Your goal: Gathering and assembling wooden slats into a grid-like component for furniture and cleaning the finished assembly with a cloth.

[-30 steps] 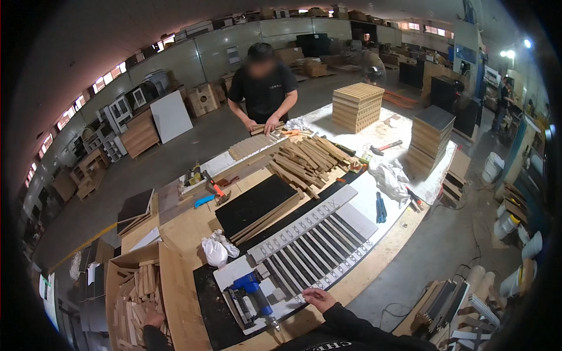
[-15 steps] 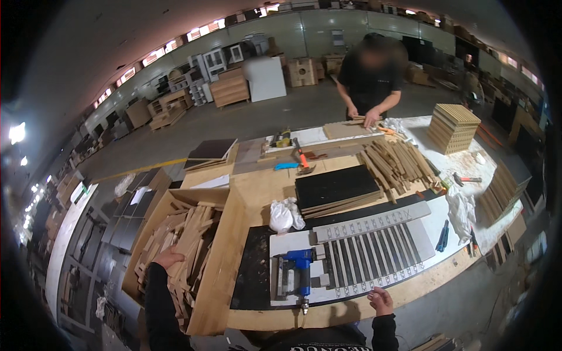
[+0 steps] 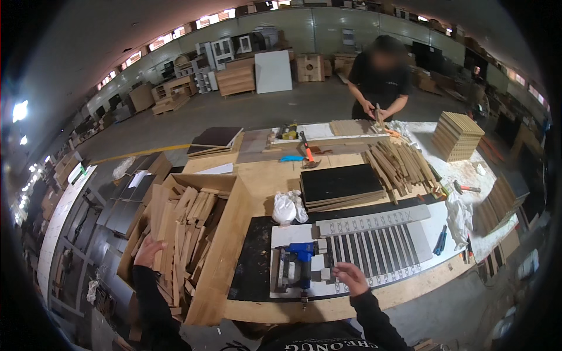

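Observation:
Inside the open-topped wooden box, my left hand (image 3: 150,251) is closed around light wooden strips (image 3: 166,243) at the box's left side; its fingertips are partly hidden behind them. My right hand (image 3: 352,277) hovers over the near edge of a slotted jig (image 3: 374,251), fingers loosely apart and holding nothing. The jig has dark parallel grooves between two pale marked rails. Just left of it, a blue nail gun (image 3: 303,257) lies on a white board, its hose fitting toward me.
Behind the jig are a stack of black panels (image 3: 341,182), a crumpled white bag (image 3: 288,207) and a pile of strips (image 3: 404,167). An orange-handled hammer (image 3: 307,147) lies farther back. Across the table a co-worker (image 3: 383,79) handles wooden pieces. Grooved blocks (image 3: 458,137) stand stacked at right.
My left hand has shifted left, with strips now raised beside it. My right hand has moved left and up toward the nail gun. The co-worker has lifted pieces off the table.

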Demonstrator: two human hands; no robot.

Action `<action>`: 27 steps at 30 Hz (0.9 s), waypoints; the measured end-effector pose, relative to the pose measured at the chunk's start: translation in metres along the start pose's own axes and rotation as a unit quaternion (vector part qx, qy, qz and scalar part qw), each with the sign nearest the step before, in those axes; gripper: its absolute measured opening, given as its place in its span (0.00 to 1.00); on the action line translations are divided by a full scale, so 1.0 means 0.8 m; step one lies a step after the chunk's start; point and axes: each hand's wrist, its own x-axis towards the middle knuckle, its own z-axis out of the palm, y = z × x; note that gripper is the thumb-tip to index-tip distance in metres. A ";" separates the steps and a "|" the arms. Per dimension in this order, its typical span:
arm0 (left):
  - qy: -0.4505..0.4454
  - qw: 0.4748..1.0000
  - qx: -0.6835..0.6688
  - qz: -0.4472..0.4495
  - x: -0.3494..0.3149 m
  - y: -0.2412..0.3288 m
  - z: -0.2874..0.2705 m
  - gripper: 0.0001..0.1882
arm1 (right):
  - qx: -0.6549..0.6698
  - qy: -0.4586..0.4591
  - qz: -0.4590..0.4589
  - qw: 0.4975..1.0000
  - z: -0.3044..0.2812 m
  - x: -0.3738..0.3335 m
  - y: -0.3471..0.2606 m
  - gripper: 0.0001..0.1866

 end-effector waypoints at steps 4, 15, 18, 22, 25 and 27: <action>-0.110 0.991 -0.065 -0.047 -0.004 0.070 0.075 0.20 | 0.087 -0.229 -0.081 0.966 0.083 0.077 0.009 0.25; -0.331 0.911 -0.168 -0.180 0.048 -0.129 0.392 0.24 | 0.419 -0.037 -0.004 0.907 0.098 0.199 0.096 0.34; -0.301 0.924 -0.168 -0.167 0.012 -0.140 0.466 0.21 | 0.422 0.139 0.026 0.895 0.023 0.148 0.109 0.35; -0.235 0.945 0.197 0.116 -0.016 -0.114 0.539 0.25 | 0.446 0.140 -0.013 0.884 -0.019 0.093 0.088 0.37; -0.318 0.896 0.236 0.200 -0.008 -0.080 0.544 0.24 | 0.440 0.169 -0.039 0.881 -0.054 0.081 0.077 0.26; -0.344 0.908 0.161 0.177 0.027 -0.078 0.523 0.21 | 0.343 0.236 -0.044 0.908 -0.077 0.082 0.064 0.22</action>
